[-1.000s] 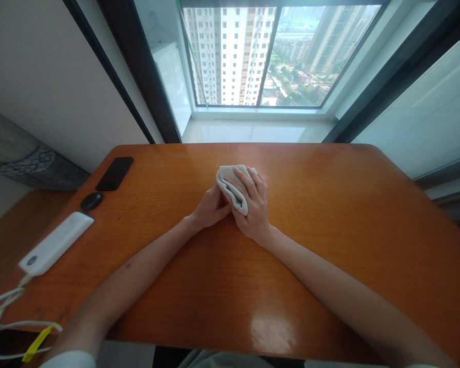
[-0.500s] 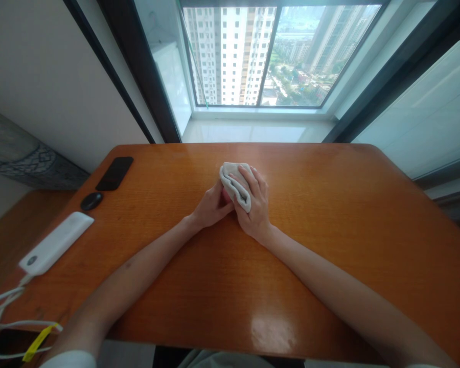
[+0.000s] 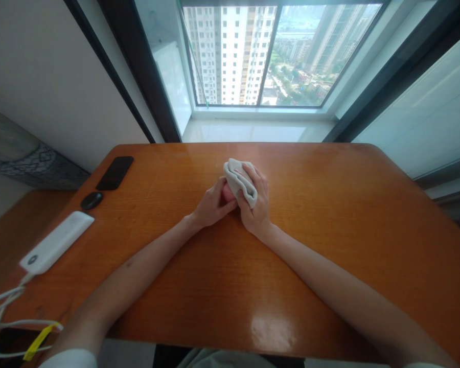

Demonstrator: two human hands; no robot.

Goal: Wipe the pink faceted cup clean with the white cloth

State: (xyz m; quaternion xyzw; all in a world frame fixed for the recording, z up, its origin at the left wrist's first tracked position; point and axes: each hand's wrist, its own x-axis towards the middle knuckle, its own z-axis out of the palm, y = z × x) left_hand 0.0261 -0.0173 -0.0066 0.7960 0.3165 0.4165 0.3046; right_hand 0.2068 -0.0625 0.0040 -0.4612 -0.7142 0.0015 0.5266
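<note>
My right hand is closed around a folded light-grey cloth, which lies against a small pink object. My left hand grips that pink object between thumb and fingers. Most of the pink thing is hidden by the cloth and my fingers, so its kind does not show; the visible part looks smooth and rounded. Both hands meet over the far middle of the wooden table.
Along the table's left side are a black phone, a black mouse and a white power strip. White cables with a yellow tie lie at the near left corner. A window stands beyond the far edge.
My right hand and the cloth have shifted slightly right and away from me, baring more of the pink object. My left hand has stayed nearly in place.
</note>
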